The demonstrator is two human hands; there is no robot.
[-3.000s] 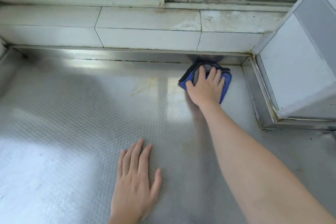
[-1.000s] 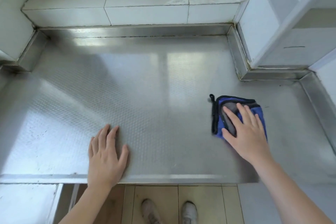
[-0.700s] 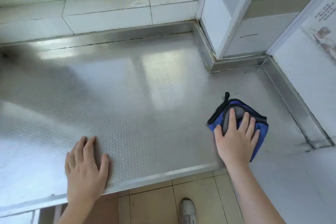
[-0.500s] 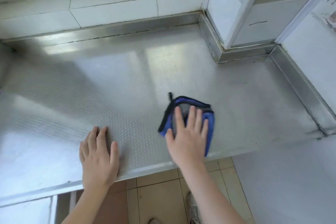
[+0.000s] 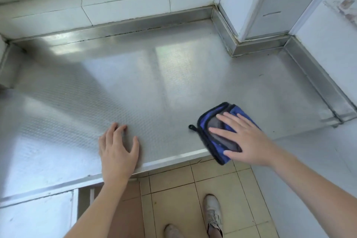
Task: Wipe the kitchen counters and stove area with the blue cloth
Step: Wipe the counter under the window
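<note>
Steel sheet with a fine embossed dimple pattern makes up the counter (image 5: pixel 135 87), its front lip folded into a smooth bright edge. My right hand (image 5: pixel 245 141) lies flat on the blue cloth (image 5: pixel 214 137), fingers straight and spread, pressing it down rather than curling round it, so that grip is wide. The cloth is folded into a rough square, soft blue pile with a grey inner face showing and dark piping along its hem, a small loop sticking out at its left corner. It sits at the counter's front edge on the right, one corner hanging just over the lip. My left hand (image 5: pixel 117 152) rests palm down on the bare dimpled metal near the front edge, fingers loosely bent, holding nothing. White glazed tiles (image 5: pixel 125 6) back the counter.
</note>
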